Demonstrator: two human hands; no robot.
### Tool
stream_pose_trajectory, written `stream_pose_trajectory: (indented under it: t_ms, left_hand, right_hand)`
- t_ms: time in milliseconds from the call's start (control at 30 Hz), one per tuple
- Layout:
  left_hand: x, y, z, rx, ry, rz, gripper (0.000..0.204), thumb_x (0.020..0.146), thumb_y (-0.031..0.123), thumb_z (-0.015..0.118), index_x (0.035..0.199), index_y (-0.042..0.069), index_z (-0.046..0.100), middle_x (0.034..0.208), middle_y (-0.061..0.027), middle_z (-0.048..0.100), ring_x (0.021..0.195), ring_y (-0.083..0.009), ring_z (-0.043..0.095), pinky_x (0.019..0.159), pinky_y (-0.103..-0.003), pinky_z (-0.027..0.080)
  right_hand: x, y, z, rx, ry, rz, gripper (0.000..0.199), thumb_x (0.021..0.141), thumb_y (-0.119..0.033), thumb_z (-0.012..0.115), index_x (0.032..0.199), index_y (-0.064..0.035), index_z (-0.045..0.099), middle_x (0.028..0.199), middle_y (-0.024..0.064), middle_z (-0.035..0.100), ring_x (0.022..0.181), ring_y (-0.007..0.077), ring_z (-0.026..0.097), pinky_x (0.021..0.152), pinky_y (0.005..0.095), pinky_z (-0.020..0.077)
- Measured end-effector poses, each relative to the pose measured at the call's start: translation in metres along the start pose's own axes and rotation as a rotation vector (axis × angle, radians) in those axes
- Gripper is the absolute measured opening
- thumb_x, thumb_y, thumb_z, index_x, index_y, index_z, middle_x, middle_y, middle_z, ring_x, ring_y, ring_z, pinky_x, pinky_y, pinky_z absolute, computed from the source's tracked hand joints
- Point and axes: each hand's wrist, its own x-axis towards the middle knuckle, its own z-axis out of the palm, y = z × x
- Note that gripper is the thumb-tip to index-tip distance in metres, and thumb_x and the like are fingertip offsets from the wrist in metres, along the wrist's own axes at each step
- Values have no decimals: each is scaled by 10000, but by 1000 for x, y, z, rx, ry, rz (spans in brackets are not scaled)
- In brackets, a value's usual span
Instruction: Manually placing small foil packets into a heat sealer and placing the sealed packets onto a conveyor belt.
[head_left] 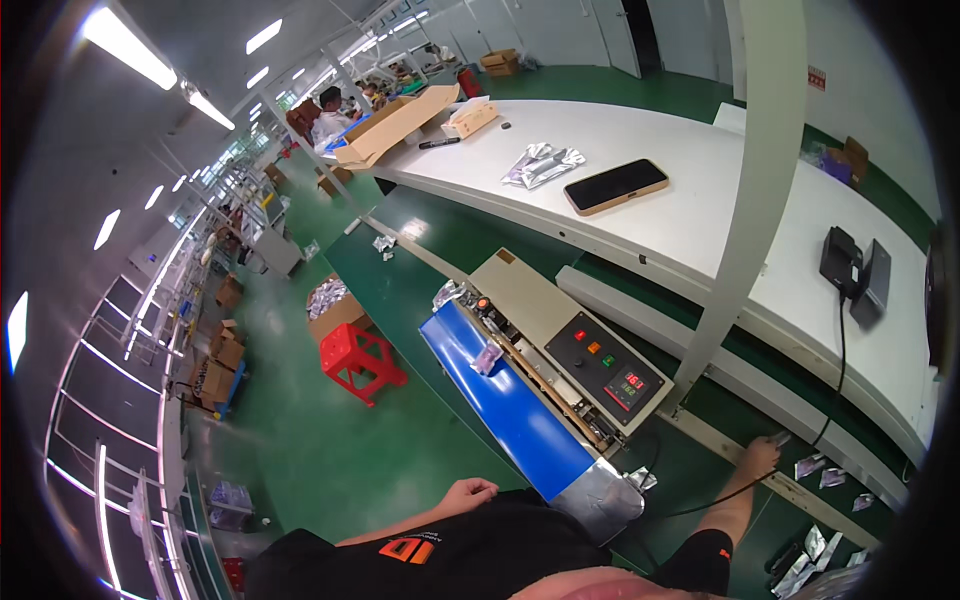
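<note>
My right hand (760, 456) reaches out over the green bench at the lower right, its fingertips closed on a small silvery pouch (783, 438). Beside it a few similar small pouches (832, 478) lie in a row. My left hand (470, 494) rests near my waist with curled fingers, and nothing shows in it. Between the hands stands a band sealer (530, 300) with a blue conveyor belt (510, 405) and a panel of buttons and a lit red display (628, 385). One small purplish pouch (487, 358) lies on the belt.
A white shelf (690, 150) above the bench bears a phone (616, 187), foil pouches (542, 166) and a black adapter (842, 258). A white post (750, 190) rises beside the sealer, and a black cable (735, 495) crosses the bench. A red stool (360, 360) stands left.
</note>
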Motion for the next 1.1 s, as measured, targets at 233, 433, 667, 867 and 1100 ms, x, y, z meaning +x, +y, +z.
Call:
stream_pose_trajectory:
  t_ms: [233,433,667,867,1100]
  left_hand:
    - [60,65,55,215,-446,267,242,952,174,578,1117,10,644,940,-10,656,883,-90,587,829,-268,485]
    - [94,104,128,-67,-752,111,367,958,267,588,1249,45,557,1135,-16,617,1025,-101,560,859,-292,481]
    - [103,118,130,-219,-761,-65,192,937,186,623,1037,23,645,937,-19,653,838,-92,625,741,-257,525]
    - [115,117,113,-129,-696,-32,172,905,193,665,956,30,689,826,1,659,747,-67,592,633,-228,472]
    - [127,103,118,-276,-525,-76,95,823,71,677,829,-23,689,739,-44,657,645,-88,581,572,-234,447]
  right_hand:
    - [-168,-4,-71,1052,201,-360,121,899,-80,599,995,-18,559,938,77,584,874,192,547,806,311,456]
    - [-379,-2,-143,1455,-777,-308,632,854,-48,672,1389,-6,340,1151,127,598,1019,168,589,860,276,480]
    - [-417,-16,-152,1366,-836,-126,183,936,-104,601,1092,-7,593,958,13,642,845,65,572,754,225,458]
    - [-428,-27,-140,1465,-904,153,91,918,-123,630,943,-36,633,849,-4,626,739,54,550,649,220,439]
    - [-436,-45,-124,1381,-674,152,110,841,-82,666,762,-22,618,663,16,578,583,93,502,554,234,397]
